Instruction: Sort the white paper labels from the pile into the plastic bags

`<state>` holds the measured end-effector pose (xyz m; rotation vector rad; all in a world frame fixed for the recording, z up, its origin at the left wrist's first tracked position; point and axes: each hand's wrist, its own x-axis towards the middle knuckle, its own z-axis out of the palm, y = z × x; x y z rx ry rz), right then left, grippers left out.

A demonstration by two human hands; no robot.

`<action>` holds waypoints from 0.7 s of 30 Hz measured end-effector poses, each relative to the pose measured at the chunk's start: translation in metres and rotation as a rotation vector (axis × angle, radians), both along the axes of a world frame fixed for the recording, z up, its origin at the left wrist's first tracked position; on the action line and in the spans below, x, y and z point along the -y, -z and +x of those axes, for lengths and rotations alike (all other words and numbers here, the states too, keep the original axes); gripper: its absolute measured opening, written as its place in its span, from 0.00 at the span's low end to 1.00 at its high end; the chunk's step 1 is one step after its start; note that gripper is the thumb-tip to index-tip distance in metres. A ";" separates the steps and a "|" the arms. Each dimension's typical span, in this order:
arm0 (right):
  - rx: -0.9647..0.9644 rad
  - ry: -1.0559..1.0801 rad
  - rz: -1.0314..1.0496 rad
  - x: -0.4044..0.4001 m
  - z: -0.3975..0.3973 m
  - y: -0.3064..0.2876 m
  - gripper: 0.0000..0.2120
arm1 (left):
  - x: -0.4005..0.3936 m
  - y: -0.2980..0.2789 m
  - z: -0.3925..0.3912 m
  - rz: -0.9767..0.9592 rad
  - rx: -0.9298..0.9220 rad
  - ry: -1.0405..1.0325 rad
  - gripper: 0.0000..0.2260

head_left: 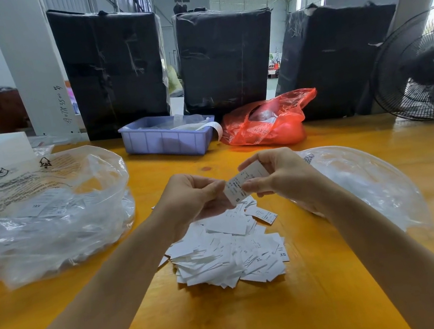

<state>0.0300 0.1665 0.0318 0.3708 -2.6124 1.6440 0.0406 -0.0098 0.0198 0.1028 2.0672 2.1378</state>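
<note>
White paper labels [226,251] lie piled on the orange surface [319,305] between two clear plastic bags [45,210], some reading "XL", "XS" and "S". Both hands, left [193,200] and right [277,173], pinch one label [238,186] marked "S" above the pile.

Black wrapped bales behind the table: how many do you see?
3. They stand in a row at the table's far edge: left bale, middle bale, right bale. More could be hidden behind them.
</note>
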 end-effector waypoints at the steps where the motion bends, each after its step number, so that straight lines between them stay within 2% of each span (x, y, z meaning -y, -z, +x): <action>1: -0.006 0.002 -0.008 0.000 0.000 0.000 0.11 | 0.000 0.000 0.000 -0.009 0.007 0.013 0.04; 12: -0.059 0.046 0.002 -0.005 0.000 -0.007 0.10 | -0.001 0.001 0.000 0.063 0.009 0.013 0.03; 15: -0.035 0.048 -0.049 -0.008 0.000 -0.010 0.10 | -0.002 0.001 0.001 0.088 0.053 0.022 0.08; 21: -0.006 0.044 -0.022 -0.011 0.000 -0.010 0.11 | 0.000 0.003 -0.002 0.176 0.058 -0.032 0.10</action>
